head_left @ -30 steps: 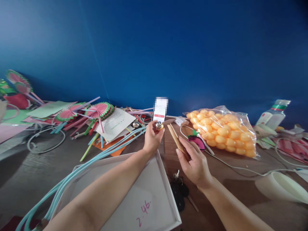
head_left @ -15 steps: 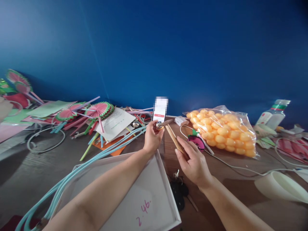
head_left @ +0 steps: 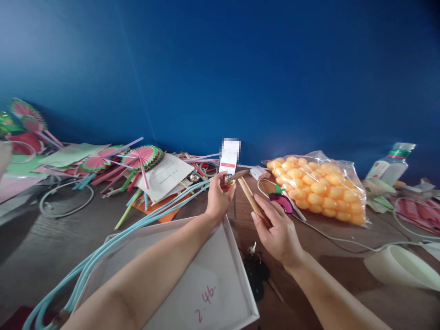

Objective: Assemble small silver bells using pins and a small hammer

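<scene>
My left hand (head_left: 219, 199) is closed, pinching a small shiny silver ball (head_left: 227, 178) with an orange-yellow edge below it. A brown pointed piece (head_left: 239, 174) sticks out to its right; I cannot tell if it is joined to the ball. Several light blue tubes (head_left: 151, 217) run from the lower left up to this hand, and where they end is hidden. In my right hand (head_left: 278, 231) is a flat wooden stick (head_left: 250, 195), gripped between thumb and fingers, its far end pointing up and left. The two hands are apart, with bare tabletop between them.
Beneath my left arm lies a white box lid (head_left: 240, 270). Behind my hands stands a phone (head_left: 228, 158). Paper fans (head_left: 142, 160) and papers crowd the left; a bag of orange balls (head_left: 319, 188), a bottle (head_left: 390, 162) and a tape roll (head_left: 402, 268) are right. Another person's hand (head_left: 4, 158) shows far left.
Both my hands stay almost still, keeping the same holds. The other person's hand at the far left edge has drawn slightly out of view.
</scene>
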`<action>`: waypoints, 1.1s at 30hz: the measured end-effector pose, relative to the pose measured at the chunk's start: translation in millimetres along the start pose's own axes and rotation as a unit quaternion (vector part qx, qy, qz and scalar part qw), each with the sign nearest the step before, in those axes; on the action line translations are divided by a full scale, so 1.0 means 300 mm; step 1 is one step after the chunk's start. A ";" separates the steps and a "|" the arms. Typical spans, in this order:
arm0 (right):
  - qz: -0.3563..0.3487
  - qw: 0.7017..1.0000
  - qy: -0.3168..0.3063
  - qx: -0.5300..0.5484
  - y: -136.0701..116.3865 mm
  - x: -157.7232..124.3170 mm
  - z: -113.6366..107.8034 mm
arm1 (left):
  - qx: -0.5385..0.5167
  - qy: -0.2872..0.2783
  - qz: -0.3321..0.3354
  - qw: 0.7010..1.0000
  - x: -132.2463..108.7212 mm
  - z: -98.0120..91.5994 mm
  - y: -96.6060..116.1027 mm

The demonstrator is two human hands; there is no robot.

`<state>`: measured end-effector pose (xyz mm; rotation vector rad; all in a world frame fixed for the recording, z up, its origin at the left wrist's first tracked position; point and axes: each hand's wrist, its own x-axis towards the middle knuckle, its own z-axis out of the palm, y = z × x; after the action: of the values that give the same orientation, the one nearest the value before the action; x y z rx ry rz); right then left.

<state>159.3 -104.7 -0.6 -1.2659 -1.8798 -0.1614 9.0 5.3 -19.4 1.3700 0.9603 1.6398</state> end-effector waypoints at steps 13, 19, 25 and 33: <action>-0.005 1.000 0.024 0.007 -0.014 0.006 -0.011 | -0.002 -0.002 -0.027 1.000 -0.005 -0.006 0.029; 0.000 1.000 -0.010 0.009 -0.006 -0.001 -0.003 | -0.012 -0.001 -0.024 1.000 0.001 -0.002 0.008; 0.001 1.000 -0.005 0.001 -0.005 -0.001 -0.005 | -0.012 -0.007 -0.014 1.000 0.000 -0.003 0.005; 0.002 1.000 -0.003 -0.005 -0.006 0.001 -0.006 | -0.005 -0.007 0.003 1.000 -0.003 0.001 -0.003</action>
<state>158.8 -106.2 1.3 -1.2781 -1.8841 -0.1655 9.6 4.9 -20.5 1.3781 0.9393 1.6348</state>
